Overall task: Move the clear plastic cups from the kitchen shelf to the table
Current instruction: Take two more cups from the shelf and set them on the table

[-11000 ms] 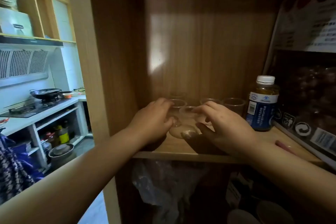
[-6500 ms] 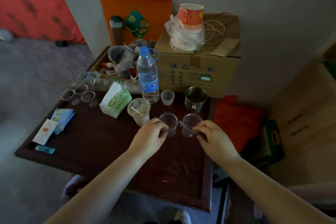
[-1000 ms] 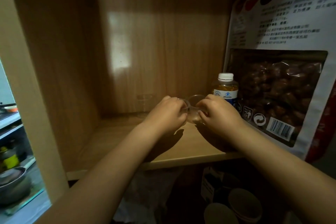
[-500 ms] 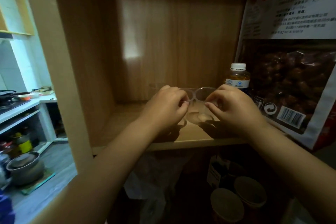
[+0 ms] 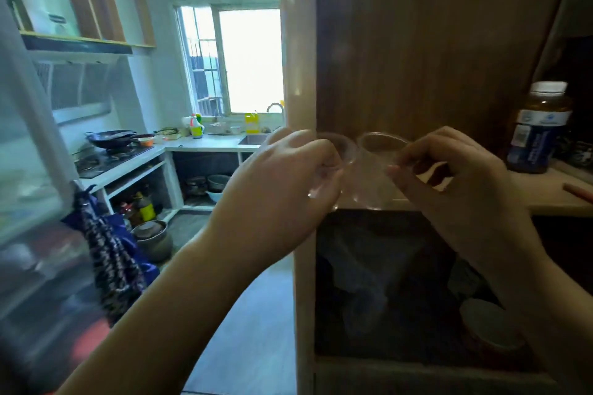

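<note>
Two clear plastic cups (image 5: pixel 369 167) side by side at the shelf (image 5: pixel 545 199) edge, left hand (image 5: pixel 282 183) pinching one, right hand (image 5: pixel 455 183) the other, bottle (image 5: pixel 539 128) at three o'clock.

Open floor (image 5: pixel 244 314) left of cabinet post (image 5: pixel 298 74); bottle (image 5: pixel 539 128) on shelf (image 5: pixel 545 196) right of hands.

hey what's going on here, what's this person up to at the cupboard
A person stands at an open wooden shelf beside a kitchen, holding one clear plastic cup in each hand. The left hand grips the left cup, and the right hand pinches the right cup; both cups sit side by side at the shelf's front edge. An amber bottle with a white cap stands on the shelf to the right.
</note>
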Action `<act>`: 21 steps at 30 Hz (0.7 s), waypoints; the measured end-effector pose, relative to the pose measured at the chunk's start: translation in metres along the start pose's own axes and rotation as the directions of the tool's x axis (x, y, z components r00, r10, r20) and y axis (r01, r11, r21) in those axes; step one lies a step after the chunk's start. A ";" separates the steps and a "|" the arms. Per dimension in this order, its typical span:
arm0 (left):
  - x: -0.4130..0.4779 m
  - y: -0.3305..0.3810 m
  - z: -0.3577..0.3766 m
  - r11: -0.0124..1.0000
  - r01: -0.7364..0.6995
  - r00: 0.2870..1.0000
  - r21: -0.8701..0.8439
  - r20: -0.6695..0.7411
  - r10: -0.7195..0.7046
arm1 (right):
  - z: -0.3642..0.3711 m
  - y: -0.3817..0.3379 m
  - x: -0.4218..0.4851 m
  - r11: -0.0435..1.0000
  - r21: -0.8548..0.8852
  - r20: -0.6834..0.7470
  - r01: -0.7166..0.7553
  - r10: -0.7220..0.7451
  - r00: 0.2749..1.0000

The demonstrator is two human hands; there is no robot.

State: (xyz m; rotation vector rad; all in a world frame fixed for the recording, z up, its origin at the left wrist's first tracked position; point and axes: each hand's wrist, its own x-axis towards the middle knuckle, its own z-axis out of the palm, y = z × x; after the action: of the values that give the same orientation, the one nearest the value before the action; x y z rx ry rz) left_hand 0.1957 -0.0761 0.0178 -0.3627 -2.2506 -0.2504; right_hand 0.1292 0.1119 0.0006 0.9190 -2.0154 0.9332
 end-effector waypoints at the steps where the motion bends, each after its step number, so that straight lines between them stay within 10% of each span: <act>1: -0.013 -0.008 -0.014 1.000 0.025 1.000 0.011 -0.010 -0.025 | 0.011 -0.017 -0.001 0.999 0.034 0.000 0.005 -0.005 1.000; 21: -0.336 -0.119 -0.323 0.615 0.629 0.751 0.476 -0.167 -0.639 | 0.255 -0.388 -0.062 0.679 0.719 0.253 0.147 -0.453 0.855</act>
State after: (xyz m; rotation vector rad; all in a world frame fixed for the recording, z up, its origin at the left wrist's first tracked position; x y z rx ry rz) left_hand 0.5918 -0.3424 -0.0390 0.7520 -2.2760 0.0008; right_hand 0.3989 -0.2673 -0.0527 1.9557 -1.7315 1.4026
